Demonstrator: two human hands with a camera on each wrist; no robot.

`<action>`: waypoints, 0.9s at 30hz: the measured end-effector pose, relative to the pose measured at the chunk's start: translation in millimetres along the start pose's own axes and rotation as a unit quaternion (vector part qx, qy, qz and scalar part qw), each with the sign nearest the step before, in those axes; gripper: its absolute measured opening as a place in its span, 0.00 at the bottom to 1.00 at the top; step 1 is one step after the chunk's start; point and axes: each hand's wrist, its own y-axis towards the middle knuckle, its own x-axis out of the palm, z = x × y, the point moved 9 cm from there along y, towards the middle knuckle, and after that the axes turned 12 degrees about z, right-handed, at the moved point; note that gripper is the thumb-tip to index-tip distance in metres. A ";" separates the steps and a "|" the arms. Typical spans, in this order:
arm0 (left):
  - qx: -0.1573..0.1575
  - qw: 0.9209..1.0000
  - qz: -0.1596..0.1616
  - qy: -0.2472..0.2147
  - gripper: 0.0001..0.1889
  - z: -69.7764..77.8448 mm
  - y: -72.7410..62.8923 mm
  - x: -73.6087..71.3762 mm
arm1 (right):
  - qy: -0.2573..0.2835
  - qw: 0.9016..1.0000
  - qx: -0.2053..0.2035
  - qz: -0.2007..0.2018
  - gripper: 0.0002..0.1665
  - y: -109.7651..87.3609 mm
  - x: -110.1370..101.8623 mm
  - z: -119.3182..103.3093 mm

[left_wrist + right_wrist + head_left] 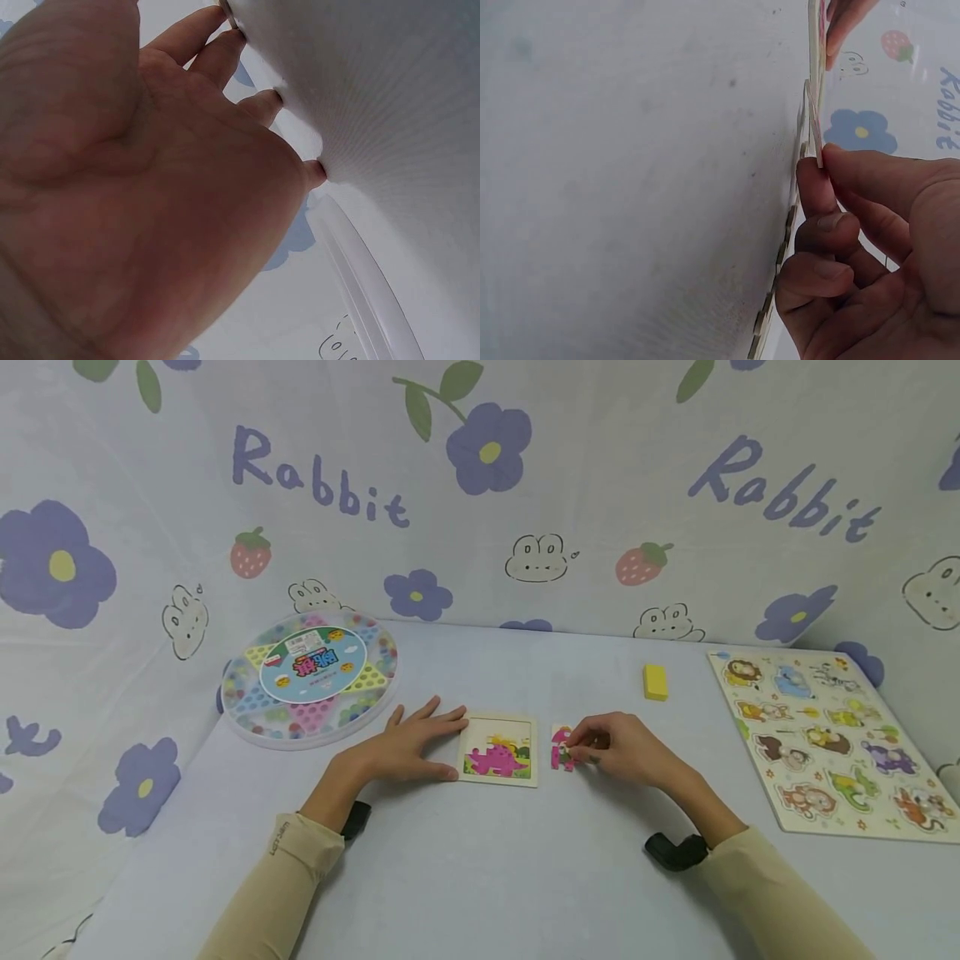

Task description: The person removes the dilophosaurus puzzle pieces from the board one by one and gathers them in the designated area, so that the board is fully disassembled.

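A small square jigsaw puzzle (498, 729) lies on the table, its tray partly filled with pieces of a pink dinosaur. My left hand (408, 747) rests beside it with fingers spread; thumb and fingertips touch the tray's left edge. Several loose pink and green jigsaw pieces (559, 755) lie just right of the tray. Over them my right hand (628, 748) pinches a thin jigsaw piece (814, 124) between thumb and index finger, tilted up off the table in the right wrist view. Its printed face is mostly hidden by my fingers.
A round Chinese checkers box (360, 720) sits at the back left. Behind my right hand stands a yellow block (655, 682). A large animal peg puzzle board (767, 710) lies at the right. A printed cloth (585, 468) hangs along the table's back edge.
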 end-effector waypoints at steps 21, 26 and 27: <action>0.000 1.000 0.000 -0.001 0.45 -0.9 1.2 -0.3 | -0.024 1.000 -0.015 0.003 0.04 0.4 1.6 -7.5; -0.003 1.000 -0.005 0.000 0.45 -1.1 0.4 0.6 | -0.025 1.000 -0.011 0.003 0.04 -0.1 2.8 -6.7; -0.004 1.000 -0.006 0.000 0.45 -1.2 0.2 0.4 | -0.025 1.000 -0.011 0.003 0.04 -0.2 2.9 -6.6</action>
